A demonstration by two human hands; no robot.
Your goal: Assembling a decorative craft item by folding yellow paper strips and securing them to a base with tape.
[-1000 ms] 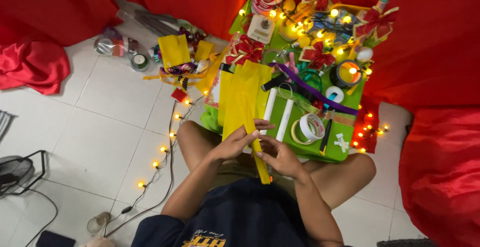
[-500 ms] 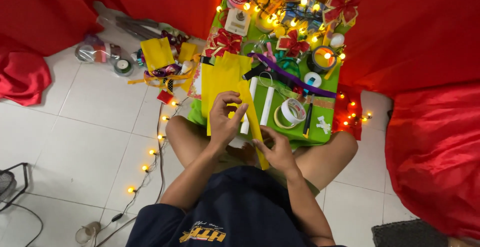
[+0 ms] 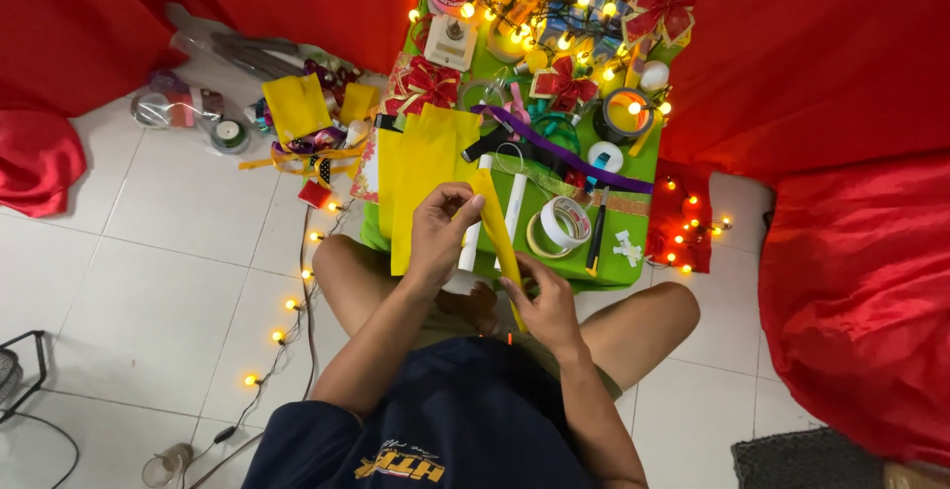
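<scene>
1. You are pinching the yellow paper strip (image 3: 498,237) at both ends: your left hand (image 3: 440,235) is closing thumb and fingers on its upper part, and your right hand (image 3: 542,303) is pressing its lower end between thumb and fingertips, just above your lap.
2. Far to the left of the grip, red cloth (image 3: 38,160) is lying bunched on the white tile floor (image 3: 178,251).
3. Up and left of your left hand, a small yellow bag (image 3: 295,105) is sitting among ribbon spools and scraps, well apart from the strip.
4. A string of lit bulbs (image 3: 294,305) is trailing down the floor, left of your left forearm and knee.
5. Right under your left hand, a wider yellow paper sheet (image 3: 421,177) is lying flat, touching the strip's left edge and hanging over the near edge of the green board (image 3: 633,266).
6. Just right of the strip, two white sticks (image 3: 515,207) are lying side by side on the board.
7. Right of those, a roll of tape (image 3: 561,227) is resting, near your right hand but apart from it.
8. Beyond the grip, a purple ribbon (image 3: 564,150) is running slantwise across the board, with red bows (image 3: 427,84) and glowing lights crowding the far end.
9. Farthest right, more red cloth (image 3: 861,291) is filling the floor.
</scene>
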